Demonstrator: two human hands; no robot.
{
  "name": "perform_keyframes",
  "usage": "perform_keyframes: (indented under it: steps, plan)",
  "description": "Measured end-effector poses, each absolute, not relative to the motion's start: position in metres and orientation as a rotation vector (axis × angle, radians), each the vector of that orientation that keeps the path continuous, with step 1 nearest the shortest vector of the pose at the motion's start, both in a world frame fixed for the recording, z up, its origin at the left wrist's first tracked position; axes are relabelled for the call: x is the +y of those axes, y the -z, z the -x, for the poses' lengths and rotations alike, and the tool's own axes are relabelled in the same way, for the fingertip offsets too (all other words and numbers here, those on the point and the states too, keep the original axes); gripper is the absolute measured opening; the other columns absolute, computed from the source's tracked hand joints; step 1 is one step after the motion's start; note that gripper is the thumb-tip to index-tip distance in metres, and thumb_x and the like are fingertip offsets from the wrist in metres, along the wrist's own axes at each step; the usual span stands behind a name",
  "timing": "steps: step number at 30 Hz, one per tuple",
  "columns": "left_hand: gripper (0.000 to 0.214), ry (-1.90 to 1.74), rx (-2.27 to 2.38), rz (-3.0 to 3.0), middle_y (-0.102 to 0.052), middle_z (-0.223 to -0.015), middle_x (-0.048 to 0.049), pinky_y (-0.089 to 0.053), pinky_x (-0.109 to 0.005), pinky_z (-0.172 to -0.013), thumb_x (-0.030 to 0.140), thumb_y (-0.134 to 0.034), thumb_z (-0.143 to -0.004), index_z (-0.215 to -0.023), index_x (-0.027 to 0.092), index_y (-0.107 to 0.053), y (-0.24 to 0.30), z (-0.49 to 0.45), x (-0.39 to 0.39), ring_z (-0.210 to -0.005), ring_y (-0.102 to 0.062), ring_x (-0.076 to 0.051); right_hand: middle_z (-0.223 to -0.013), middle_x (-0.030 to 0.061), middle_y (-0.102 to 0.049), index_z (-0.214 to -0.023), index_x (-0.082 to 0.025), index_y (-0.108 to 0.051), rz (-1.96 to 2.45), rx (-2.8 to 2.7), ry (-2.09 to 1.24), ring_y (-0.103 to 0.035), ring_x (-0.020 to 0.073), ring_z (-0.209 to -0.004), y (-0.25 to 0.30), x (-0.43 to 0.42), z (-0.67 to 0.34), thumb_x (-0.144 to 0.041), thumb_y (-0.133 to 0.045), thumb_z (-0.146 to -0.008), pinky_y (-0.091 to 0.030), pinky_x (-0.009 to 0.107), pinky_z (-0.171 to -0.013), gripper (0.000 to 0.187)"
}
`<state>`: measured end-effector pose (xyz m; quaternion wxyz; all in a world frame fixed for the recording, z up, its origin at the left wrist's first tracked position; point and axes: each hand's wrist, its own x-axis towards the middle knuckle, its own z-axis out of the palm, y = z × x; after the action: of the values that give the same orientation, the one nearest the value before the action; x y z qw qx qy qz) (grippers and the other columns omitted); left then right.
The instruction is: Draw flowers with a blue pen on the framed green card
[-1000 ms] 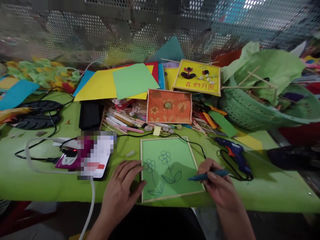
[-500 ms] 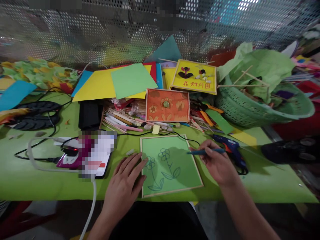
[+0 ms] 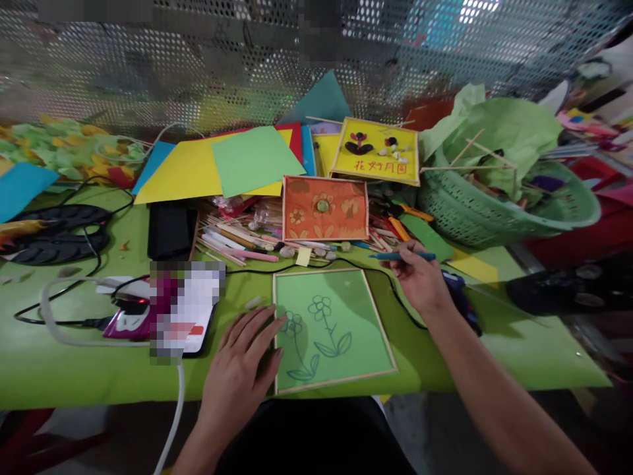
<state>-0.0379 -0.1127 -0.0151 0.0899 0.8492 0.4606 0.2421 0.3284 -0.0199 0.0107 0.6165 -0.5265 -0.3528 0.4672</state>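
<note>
A green sheet framed with thin sticks [image 3: 366, 349] lies on the table before me, with two flowers drawn on it in dark lines. My left hand [image 3: 242, 353] rests flat at its left edge, fingers stretched out and fingertips touching the frame. Beyond the sheet's upper right corner, my right hand [image 3: 418, 277] is closed around a blue pen [image 3: 405, 256], whose tip points left and is off the sheet. A glue gun [image 3: 459, 297] lies partly hidden behind my right forearm.
A phone [image 3: 198, 310] and a purple power strip [image 3: 131, 320] with cables sit at left. Behind the sheet are an orange framed picture [image 3: 326, 224], a yellow framed picture [image 3: 380, 173], loose pens and sticks [image 3: 237, 241], and coloured paper [image 3: 182, 171]. A green basket [image 3: 494, 218] stands at right.
My right hand has moved up and away from the sheet with the blue pen, towards the loose pens and sticks. My left hand stays at the frame. The view has shifted slightly.
</note>
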Motion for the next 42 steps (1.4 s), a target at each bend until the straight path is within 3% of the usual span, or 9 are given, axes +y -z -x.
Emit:
perform_keyframes:
  steps: [3, 9, 12, 22, 29, 42]
  plan:
    - [0.048, -0.745, 1.35, -2.522, -0.06, -0.151, -0.0081, -0.046, -0.052, -0.117, 0.02, -0.059, -0.098, -0.146, 0.027, -0.055, 0.009, 0.037, -0.112, -0.141, -0.054, -0.028, -0.063, -0.0041, -0.06, -0.075, -0.024, -0.064, 1.226, -0.854, -1.149, -0.055, 0.0123, -0.054, -0.014, -0.029, -0.324, -0.045, -0.089, -0.069, -0.049, 0.026, -0.054, 0.033]
    - [0.053, -0.528, 1.062, -2.646, -0.059, -0.153, -0.0057, -0.044, -0.052, -0.12, 0.027, -0.061, -0.098, -0.15, 0.031, -0.054, -0.024, 0.001, -0.102, -0.14, -0.056, -0.027, -0.065, -0.0014, -0.062, -0.074, -0.022, -0.066, 1.239, -0.932, -1.175, -0.056, 0.0129, -0.056, -0.013, -0.023, -0.318, -0.045, -0.09, -0.067, -0.04, 0.023, -0.046, 0.034]
    - [0.054, -0.4, 0.877, -2.688, -0.057, -0.156, -0.0042, -0.043, -0.052, -0.121, 0.042, -0.065, -0.099, -0.15, 0.03, -0.053, -0.037, -0.031, -0.095, -0.141, -0.055, -0.026, -0.065, -0.0022, -0.062, -0.074, -0.022, -0.066, 1.225, -0.952, -1.142, -0.056, 0.0127, -0.056, -0.01, -0.018, -0.318, -0.045, -0.09, -0.068, -0.042, 0.023, -0.049, 0.034]
    - [0.072, -0.314, 0.64, -2.89, -0.05, -0.159, -0.0174, -0.041, -0.053, -0.115, 0.068, -0.05, -0.1, -0.154, 0.02, -0.048, -0.008, -0.093, -0.073, -0.143, -0.05, -0.036, -0.063, -0.001, -0.064, -0.075, -0.021, -0.067, 1.24, -1.01, -1.131, -0.056, 0.0126, -0.055, -0.006, -0.019, -0.32, -0.047, -0.087, -0.07, -0.039, 0.023, -0.049, 0.033]
    - [0.074, -0.264, 0.627, -2.938, -0.056, -0.151, -0.0206, -0.039, -0.055, -0.113, 0.07, -0.049, -0.099, -0.15, 0.017, -0.053, -0.001, -0.098, -0.071, -0.139, -0.051, -0.036, -0.069, 0.0015, -0.069, -0.082, -0.022, -0.074, 1.314, -1.091, -1.099, -0.058, 0.0146, -0.06, -0.009, -0.02, -0.32, -0.042, -0.083, -0.073, -0.041, 0.025, -0.051, 0.025]
    - [0.077, -0.188, 0.634, -2.925, -0.05, -0.158, -0.018, -0.039, -0.055, -0.115, 0.074, -0.04, -0.1, -0.154, 0.02, -0.047, -0.002, -0.095, -0.072, -0.143, -0.047, -0.033, -0.061, -0.0025, -0.064, -0.076, -0.022, -0.064, 1.447, -1.273, -0.987, -0.05, 0.0111, -0.05, -0.006, -0.02, -0.32, -0.034, -0.079, -0.072, -0.04, 0.024, -0.048, 0.019]
